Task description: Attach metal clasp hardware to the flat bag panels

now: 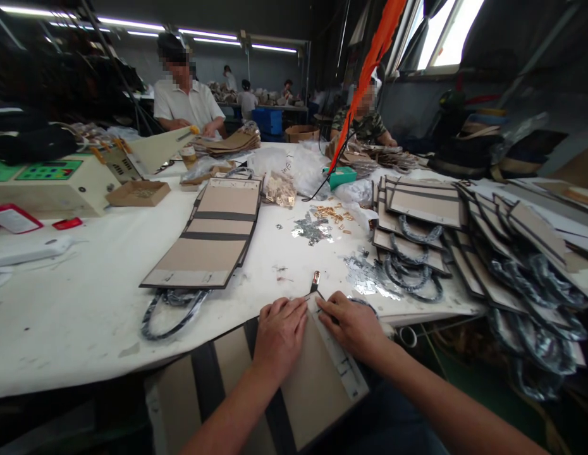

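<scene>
A beige handbag panel (317,392) with dark bands and a pale strip along one end lies slanted across the table's front edge and toward my lap. My left hand (281,335) presses on its top corner, fingers bent together near the edge. Opposite it, my right hand (351,322) is curled over the strip end, fingertips on the panel. Between the two sets of fingertips a dark tab with a shiny gold-coloured fitting (316,278) sticks out past the edge. Whatever lies under the fingertips is hidden. Part of a wrapped handle (365,306) shows behind my right hand.
Loose silver plates (313,229) and gold fittings (332,215) lie ahead. Stacked panels (227,202) with wrapped handles stand left; more panels (422,202) overhang the right edge. A machine (61,183) and small carton (138,193) are left. Co-workers sit across the table (99,303).
</scene>
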The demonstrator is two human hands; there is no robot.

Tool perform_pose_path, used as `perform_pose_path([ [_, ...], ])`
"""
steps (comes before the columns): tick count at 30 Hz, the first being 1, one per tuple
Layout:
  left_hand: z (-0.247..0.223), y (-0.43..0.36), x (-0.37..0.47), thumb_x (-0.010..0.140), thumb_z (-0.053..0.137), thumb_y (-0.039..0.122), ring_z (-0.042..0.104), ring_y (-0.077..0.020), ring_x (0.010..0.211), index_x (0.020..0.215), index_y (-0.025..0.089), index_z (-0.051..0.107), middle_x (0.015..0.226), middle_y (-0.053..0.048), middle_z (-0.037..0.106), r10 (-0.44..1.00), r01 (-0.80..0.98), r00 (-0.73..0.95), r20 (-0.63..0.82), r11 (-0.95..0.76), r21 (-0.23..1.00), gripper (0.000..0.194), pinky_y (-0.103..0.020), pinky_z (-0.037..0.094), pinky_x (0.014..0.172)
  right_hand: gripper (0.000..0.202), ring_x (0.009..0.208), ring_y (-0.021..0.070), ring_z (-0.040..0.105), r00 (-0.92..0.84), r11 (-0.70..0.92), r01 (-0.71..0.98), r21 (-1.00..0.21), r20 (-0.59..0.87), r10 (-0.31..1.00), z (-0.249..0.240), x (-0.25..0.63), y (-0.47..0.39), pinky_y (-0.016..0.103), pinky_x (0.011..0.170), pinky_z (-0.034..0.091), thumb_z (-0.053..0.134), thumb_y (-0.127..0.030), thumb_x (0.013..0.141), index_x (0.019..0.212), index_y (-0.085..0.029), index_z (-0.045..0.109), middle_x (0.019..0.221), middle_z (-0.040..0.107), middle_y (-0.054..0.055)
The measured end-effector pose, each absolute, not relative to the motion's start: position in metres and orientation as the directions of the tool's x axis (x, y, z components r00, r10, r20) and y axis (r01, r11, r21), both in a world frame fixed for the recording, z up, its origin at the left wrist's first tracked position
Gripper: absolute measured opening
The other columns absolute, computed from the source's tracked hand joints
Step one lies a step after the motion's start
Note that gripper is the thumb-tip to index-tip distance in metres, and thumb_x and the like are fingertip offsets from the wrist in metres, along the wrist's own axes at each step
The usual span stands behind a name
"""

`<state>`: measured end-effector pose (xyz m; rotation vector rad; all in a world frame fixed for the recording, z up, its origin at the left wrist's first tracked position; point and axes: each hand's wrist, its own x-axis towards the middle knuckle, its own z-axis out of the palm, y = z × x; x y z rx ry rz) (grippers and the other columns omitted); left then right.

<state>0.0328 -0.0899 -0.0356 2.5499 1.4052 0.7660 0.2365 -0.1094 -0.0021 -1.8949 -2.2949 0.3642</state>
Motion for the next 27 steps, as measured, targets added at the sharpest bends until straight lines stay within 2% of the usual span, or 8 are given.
perform_pose_path([
  [4, -0.038, -0.095, 0.029, 0.104, 0.053, 0.023, 0.060, -0.0300, 0.123, 0.134, 0.025, 0.068, 0.141, -0.003, 0.069, 0.807, 0.750, 0.471, 0.355, -0.579, 0.320, 0.034, -0.054, 0.046, 0.104, 0.041, 0.094, 0.0200, 0.070, -0.196, 0.178, 0.942, -0.284, -0.039, 0.980, -0.002, 0.239, -0.110, 0.028, 0.076, 0.046, 0.053, -0.039, 0.104, 0.144, -0.037, 0.061, 0.117, 0.068, 0.004],
  [7, -0.045, -0.101, 0.030, 0.103, 0.052, 0.018, 0.059, -0.0297, 0.126, 0.137, 0.022, 0.066, 0.143, -0.003, 0.067, 0.778, 0.745, 0.467, 0.420, -0.602, 0.288, 0.036, -0.058, 0.038, 0.116, 0.041, 0.094, 0.0203, 0.070, -0.212, 0.196, 0.944, -0.266, -0.032, 0.977, -0.004, 0.240, -0.112, 0.028, 0.075, 0.045, 0.053, -0.039, 0.105, 0.145, -0.037, 0.059, 0.117, 0.067, 0.004],
  [9, -0.049, -0.102, 0.032, 0.104, 0.051, 0.017, 0.058, -0.0293, 0.127, 0.136, 0.020, 0.066, 0.143, -0.004, 0.068, 0.758, 0.740, 0.458, 0.464, -0.614, 0.274, 0.036, -0.057, 0.038, 0.118, 0.042, 0.095, 0.0210, 0.070, -0.224, 0.210, 0.945, -0.251, -0.029, 0.974, -0.005, 0.241, -0.112, 0.028, 0.073, 0.045, 0.052, -0.040, 0.105, 0.146, -0.037, 0.058, 0.117, 0.066, 0.004],
  [21, -0.057, -0.099, 0.033, 0.101, 0.049, 0.014, 0.055, -0.0320, 0.124, 0.138, 0.020, 0.066, 0.145, -0.007, 0.065, 0.734, 0.734, 0.498, 0.461, -0.640, 0.226, 0.041, -0.054, 0.051, 0.105, 0.046, 0.089, 0.0227, 0.069, -0.285, 0.270, 0.945, -0.186, -0.062, 0.957, 0.003, 0.240, -0.113, 0.029, 0.071, 0.046, 0.046, -0.038, 0.107, 0.152, -0.030, 0.050, 0.122, 0.067, 0.009],
  [25, -0.056, -0.098, 0.032, 0.102, 0.047, 0.016, 0.057, -0.0330, 0.121, 0.137, 0.021, 0.067, 0.142, -0.008, 0.067, 0.703, 0.729, 0.521, 0.483, -0.661, 0.176, 0.041, -0.054, 0.052, 0.101, 0.046, 0.085, 0.0229, 0.069, -0.301, 0.290, 0.934, -0.208, -0.021, 0.953, 0.005, 0.237, -0.113, 0.030, 0.069, 0.045, 0.045, -0.037, 0.106, 0.150, -0.027, 0.052, 0.121, 0.067, 0.010],
  [27, -0.056, -0.098, 0.031, 0.102, 0.047, 0.018, 0.058, -0.0325, 0.120, 0.137, 0.020, 0.066, 0.141, -0.008, 0.068, 0.697, 0.727, 0.523, 0.491, -0.665, 0.171, 0.040, -0.053, 0.053, 0.100, 0.043, 0.085, 0.0227, 0.070, -0.310, 0.302, 0.928, -0.216, -0.003, 0.951, 0.007, 0.240, -0.111, 0.030, 0.070, 0.046, 0.047, -0.040, 0.105, 0.145, -0.029, 0.058, 0.118, 0.068, 0.007],
])
